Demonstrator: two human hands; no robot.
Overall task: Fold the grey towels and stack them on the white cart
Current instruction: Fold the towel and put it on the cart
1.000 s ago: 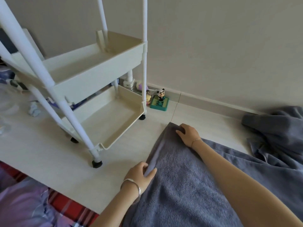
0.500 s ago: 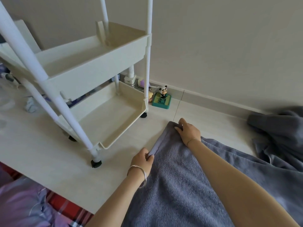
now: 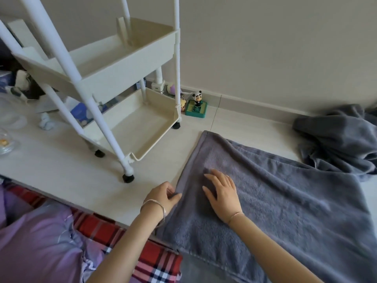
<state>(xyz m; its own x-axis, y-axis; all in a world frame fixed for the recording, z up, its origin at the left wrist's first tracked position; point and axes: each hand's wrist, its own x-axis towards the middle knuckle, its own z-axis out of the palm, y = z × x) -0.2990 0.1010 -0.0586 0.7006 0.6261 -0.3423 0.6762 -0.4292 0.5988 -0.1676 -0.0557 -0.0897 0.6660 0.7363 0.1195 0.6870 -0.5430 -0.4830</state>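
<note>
A: What sits furthest left?

B: A clear glass dish (image 3: pixel 5 145) at the frame's edge on the pale tiled floor (image 3: pixel 51 160); near it a small crumpled pale-blue scrap (image 3: pixel 46 122); in the bottom corner, lilac bedding (image 3: pixel 34 242) over a red plaid cloth (image 3: pixel 157 260).

A: And the cart?

B: The white plastic cart on black castors (image 3: pixel 126 58) stands left of centre; two of its trays show, one above the other; neither tray holds a towel. Behind its far leg, against the skirting, a small panda figurine on a green base (image 3: pixel 196 105) stands upright.

A: Where are the person's hands?

B: The left hand (image 3: pixel 163 196), a silver bangle (image 3: pixel 154 207) on its wrist, is at the left edge of the flat grey terry towel (image 3: pixel 285 201); its fingers are curled and its thumb and fingertips pinch that hem. Just to the right, the right hand (image 3: pixel 223 192) lies palm-down on the same towel, fingers straight and slightly spread, holding nothing; a thin bracelet (image 3: pixel 235 216) circles its wrist.

A: How does the towel lie?

B: It is spread on the floor just right of the cart, not touching it; its far left corner points toward the figurine; its near part runs out of the frame's bottom.

A: Anything further right?

B: A second grey towel, crumpled in a heap (image 3: pixel 338 139), lies by the wall; its lower edge meets the spread towel's far side.
</note>
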